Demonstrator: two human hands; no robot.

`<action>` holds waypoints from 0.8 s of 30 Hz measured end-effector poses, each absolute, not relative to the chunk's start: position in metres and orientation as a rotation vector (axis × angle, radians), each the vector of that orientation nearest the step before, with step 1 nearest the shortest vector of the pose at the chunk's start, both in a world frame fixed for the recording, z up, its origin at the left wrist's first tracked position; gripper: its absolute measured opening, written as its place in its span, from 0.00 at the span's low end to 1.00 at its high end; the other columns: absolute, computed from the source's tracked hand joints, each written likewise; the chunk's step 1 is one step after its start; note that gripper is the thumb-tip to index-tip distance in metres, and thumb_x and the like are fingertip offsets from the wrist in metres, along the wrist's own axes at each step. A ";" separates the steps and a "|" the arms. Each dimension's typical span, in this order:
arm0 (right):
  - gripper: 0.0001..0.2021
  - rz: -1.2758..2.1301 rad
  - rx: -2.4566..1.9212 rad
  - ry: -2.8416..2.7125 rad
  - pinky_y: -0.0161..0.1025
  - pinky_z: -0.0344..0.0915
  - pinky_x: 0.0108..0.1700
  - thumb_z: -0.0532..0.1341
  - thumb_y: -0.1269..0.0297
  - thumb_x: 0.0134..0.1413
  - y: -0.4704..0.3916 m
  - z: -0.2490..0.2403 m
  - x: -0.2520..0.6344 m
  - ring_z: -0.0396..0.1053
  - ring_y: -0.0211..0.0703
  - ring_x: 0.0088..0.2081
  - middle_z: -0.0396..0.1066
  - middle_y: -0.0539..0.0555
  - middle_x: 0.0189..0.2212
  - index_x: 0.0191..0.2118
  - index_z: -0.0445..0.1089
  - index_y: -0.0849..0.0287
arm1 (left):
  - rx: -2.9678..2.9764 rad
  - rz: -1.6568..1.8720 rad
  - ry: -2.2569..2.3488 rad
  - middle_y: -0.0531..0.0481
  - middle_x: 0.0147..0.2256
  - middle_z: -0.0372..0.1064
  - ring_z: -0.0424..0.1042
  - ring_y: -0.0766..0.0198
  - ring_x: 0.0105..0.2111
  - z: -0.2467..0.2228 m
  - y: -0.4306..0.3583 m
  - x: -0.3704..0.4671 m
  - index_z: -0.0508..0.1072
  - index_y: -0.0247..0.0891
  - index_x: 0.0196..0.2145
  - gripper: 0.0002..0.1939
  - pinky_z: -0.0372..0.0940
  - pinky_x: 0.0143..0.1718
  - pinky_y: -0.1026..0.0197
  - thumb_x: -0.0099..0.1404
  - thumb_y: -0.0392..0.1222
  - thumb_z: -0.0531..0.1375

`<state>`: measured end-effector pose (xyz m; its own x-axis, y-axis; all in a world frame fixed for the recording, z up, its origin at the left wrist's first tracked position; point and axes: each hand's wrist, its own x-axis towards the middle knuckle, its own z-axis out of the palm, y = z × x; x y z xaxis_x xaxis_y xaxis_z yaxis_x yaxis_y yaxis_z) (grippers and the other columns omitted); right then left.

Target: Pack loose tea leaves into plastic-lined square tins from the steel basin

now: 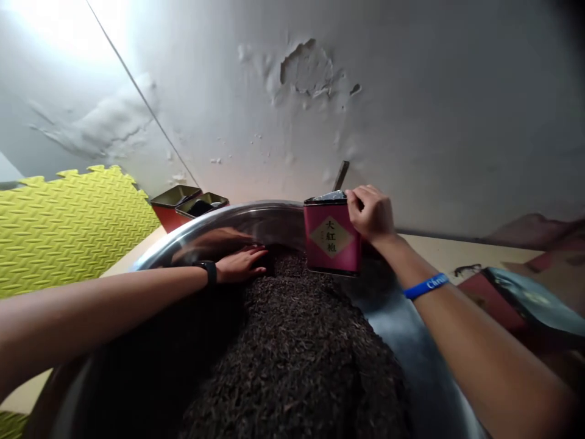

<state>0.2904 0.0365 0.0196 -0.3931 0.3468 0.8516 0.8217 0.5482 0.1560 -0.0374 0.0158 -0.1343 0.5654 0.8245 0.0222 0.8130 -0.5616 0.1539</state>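
Observation:
A big shiny metal bowl (256, 210) holds a heap of dark loose tea leaves (301, 347). My left hand (241, 264), with a black band at the wrist, lies on the leaves near the bowl's far wall, fingers stretched out. At the far right rim my right hand (372, 212) grips the top edge of a pink-red tin (333, 238) with a gold diamond label. The tin is upright over the inside of the bowl; silvery lining shows at its open top. A blue wristband is on my right wrist.
Two open tins (168, 214) stand behind the bowl at left, beside a yellow foam mat (77, 225). A red box with a pale top (534, 302) lies at right. A peeling wall (411, 122) rises behind the table (439, 247).

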 end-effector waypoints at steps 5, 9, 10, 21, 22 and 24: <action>0.16 -0.744 -0.927 -1.931 0.41 0.57 0.34 0.47 0.66 0.63 0.040 0.018 0.297 0.60 0.44 0.28 0.63 0.55 0.22 0.22 0.55 0.55 | 2.827 0.201 1.187 0.44 0.65 0.44 0.44 0.54 0.65 -0.138 0.036 -0.043 0.53 0.38 0.63 0.34 0.44 0.64 0.52 0.66 0.59 0.49; 0.16 -0.720 -0.894 -1.925 0.41 0.57 0.33 0.47 0.66 0.62 0.039 0.022 0.297 0.59 0.44 0.28 0.62 0.55 0.22 0.22 0.55 0.56 | 2.784 0.300 1.103 0.41 0.66 0.41 0.43 0.56 0.65 -0.150 0.052 -0.027 0.49 0.34 0.64 0.35 0.44 0.64 0.53 0.67 0.57 0.49; 0.15 -0.716 -0.893 -1.922 0.41 0.56 0.33 0.47 0.66 0.61 0.039 0.022 0.298 0.59 0.44 0.28 0.62 0.55 0.21 0.22 0.55 0.56 | 2.762 0.329 1.070 0.42 0.66 0.41 0.44 0.56 0.65 -0.153 0.055 -0.022 0.49 0.34 0.64 0.34 0.45 0.64 0.53 0.68 0.56 0.48; 0.14 -0.663 -0.923 -1.969 0.41 0.55 0.34 0.47 0.66 0.61 0.045 0.019 0.297 0.60 0.44 0.30 0.63 0.55 0.23 0.24 0.59 0.58 | 2.349 0.441 1.050 0.46 0.63 0.50 0.50 0.54 0.63 -0.157 0.053 0.003 0.57 0.38 0.62 0.33 0.44 0.64 0.51 0.67 0.61 0.45; 0.14 -0.659 -0.930 -1.975 0.41 0.55 0.35 0.47 0.66 0.60 0.044 0.019 0.297 0.60 0.44 0.31 0.63 0.55 0.23 0.24 0.60 0.59 | 2.300 0.432 1.048 0.46 0.63 0.52 0.51 0.54 0.63 -0.158 0.051 0.006 0.58 0.38 0.61 0.33 0.44 0.64 0.51 0.67 0.62 0.45; 0.14 -0.646 -0.945 -1.986 0.42 0.55 0.35 0.47 0.66 0.60 0.044 0.019 0.296 0.60 0.44 0.31 0.63 0.56 0.24 0.25 0.62 0.59 | 2.186 0.398 1.047 0.46 0.61 0.54 0.53 0.54 0.62 -0.159 0.046 0.012 0.59 0.37 0.61 0.35 0.47 0.64 0.51 0.66 0.63 0.46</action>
<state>0.2957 0.0437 0.0191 -0.3782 0.3815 0.8435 0.8045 0.5862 0.0956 0.0121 0.0465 -0.1586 0.6311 0.7756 -0.0142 0.5708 -0.4518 0.6856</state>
